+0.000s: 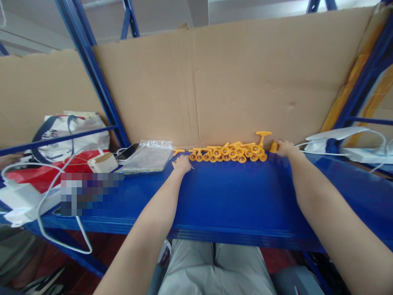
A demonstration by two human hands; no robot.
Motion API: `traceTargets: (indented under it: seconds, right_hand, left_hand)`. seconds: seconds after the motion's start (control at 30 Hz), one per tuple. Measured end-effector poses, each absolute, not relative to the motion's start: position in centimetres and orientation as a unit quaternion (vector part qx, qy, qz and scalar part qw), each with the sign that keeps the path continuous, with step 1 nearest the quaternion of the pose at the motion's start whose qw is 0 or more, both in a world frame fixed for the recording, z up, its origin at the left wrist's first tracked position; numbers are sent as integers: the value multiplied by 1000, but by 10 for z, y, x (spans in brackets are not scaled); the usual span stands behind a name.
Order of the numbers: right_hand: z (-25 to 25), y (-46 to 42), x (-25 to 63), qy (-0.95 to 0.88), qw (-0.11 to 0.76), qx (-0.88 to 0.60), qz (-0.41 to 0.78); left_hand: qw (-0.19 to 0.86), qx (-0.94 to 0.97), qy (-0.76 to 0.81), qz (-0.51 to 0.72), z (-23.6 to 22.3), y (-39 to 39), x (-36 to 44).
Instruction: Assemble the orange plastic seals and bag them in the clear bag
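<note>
A row of yellow plastic T-handled pieces with round cup-like ends lies stacked along the back of the blue shelf. One yellow T-handled piece stands upright at the row's right end. My right hand is just right of it, its fingers closed on another yellow piece. At the row's left end is my left hand, its fingers curled and partly hidden. Just behind it lies a yellow piece; whether the fingers touch it is unclear.
Clear plastic bags and a dark phone lie to the left. Beyond are a white adapter, white cables, a red bag and a cloth bag. Cardboard backs the shelf; a white power strip is at right.
</note>
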State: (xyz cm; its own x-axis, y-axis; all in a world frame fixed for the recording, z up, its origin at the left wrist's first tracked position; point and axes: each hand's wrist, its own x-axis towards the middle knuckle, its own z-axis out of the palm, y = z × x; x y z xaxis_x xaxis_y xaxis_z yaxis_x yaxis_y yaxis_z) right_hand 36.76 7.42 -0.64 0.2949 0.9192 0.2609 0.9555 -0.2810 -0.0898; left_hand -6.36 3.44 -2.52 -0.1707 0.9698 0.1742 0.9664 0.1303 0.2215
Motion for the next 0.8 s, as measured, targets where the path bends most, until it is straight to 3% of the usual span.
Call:
traceTargets:
  seconds: [0.47,0.8]
  right_hand:
    - [-14,81,373,-591,183,-782,-81]
    - [-3,82,368,-611,161,-768,-107]
  left_hand:
    - [7,651,745,142,-25,34,-64]
    - [3,651,750,120,-25,36,-64]
